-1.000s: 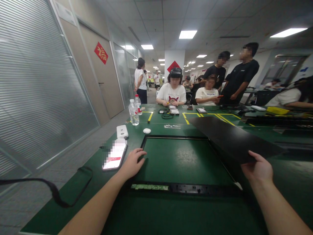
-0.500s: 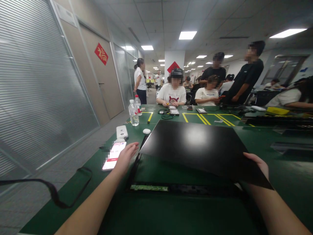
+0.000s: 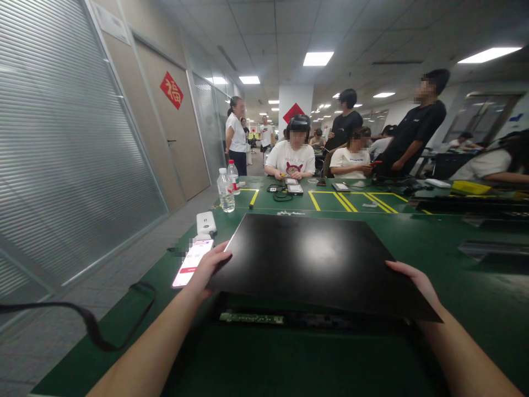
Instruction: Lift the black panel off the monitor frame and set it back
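A large, glossy black flat panel (image 3: pixel 297 264), likely a screen sheet, is held tilted above the table. My left hand (image 3: pixel 209 267) grips its left edge, thumb on top and fingers beneath. On the right edge, my right hand (image 3: pixel 415 281) holds it the same way, its fingers hidden underneath. Below the panel lies a dark frame (image 3: pixel 330 322), mostly covered, with a green circuit board strip (image 3: pixel 252 318) along its near side. A lit phone (image 3: pixel 192 263) rests just left of my left hand.
Left on the green table (image 3: pixel 475 286) are a white device (image 3: pixel 205 223), a clear water bottle (image 3: pixel 226 190) and a red-capped bottle (image 3: pixel 233 176). A black strap (image 3: pixel 93 325) hangs at the left edge. Opposite sits a co-worker (image 3: pixel 291 157) handling small parts; yellow tape (image 3: pixel 343 199) marks the tabletop.
The panel has shifted left and toward me, covering more of the frame. My left hand has closed on its left edge; my right hand has moved left with it.
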`<state>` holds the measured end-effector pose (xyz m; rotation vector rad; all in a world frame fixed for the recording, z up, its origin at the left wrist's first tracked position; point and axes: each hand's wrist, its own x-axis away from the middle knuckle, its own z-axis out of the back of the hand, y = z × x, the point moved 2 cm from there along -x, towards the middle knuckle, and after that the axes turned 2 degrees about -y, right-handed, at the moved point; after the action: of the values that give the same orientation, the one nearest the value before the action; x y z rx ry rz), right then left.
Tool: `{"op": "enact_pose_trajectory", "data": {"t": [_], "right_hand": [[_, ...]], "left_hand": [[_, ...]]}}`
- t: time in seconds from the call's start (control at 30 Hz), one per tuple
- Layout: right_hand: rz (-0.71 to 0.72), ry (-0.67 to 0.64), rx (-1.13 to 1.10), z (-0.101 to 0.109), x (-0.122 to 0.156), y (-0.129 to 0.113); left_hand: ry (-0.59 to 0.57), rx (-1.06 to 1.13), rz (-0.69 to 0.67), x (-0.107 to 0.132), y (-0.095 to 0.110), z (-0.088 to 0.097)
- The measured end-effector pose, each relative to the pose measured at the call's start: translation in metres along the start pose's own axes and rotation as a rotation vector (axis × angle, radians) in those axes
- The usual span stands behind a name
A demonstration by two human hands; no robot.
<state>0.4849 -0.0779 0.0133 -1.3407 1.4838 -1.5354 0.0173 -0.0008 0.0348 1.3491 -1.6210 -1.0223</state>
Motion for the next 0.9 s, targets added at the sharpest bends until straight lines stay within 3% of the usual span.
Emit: {"op": "enact_pose_trajectory", "data": {"t": [0.13, 0.23, 0.6, 0.9], "right_hand": [[-0.142, -0.185, -0.063, -0.013, 0.005, 0.003], [-0.119, -0.258, -0.101, -0.021, 0.007, 0.003], [-0.047, -0.134, -0.105, -0.011, -0.008, 0.004], [0.014, -0.028, 0.064, -0.01, -0.004, -0.001]], "left_hand": [[0.041, 0.061, -0.048, -0.001, 0.008, 0.004], [0.048, 0.123, -0.073, -0.001, 0.013, 0.004], [0.139, 0.157, -0.103, 0.001, 0.015, 0.001], [0.175, 0.159, -0.112, 0.004, 0.017, -0.002]]}}
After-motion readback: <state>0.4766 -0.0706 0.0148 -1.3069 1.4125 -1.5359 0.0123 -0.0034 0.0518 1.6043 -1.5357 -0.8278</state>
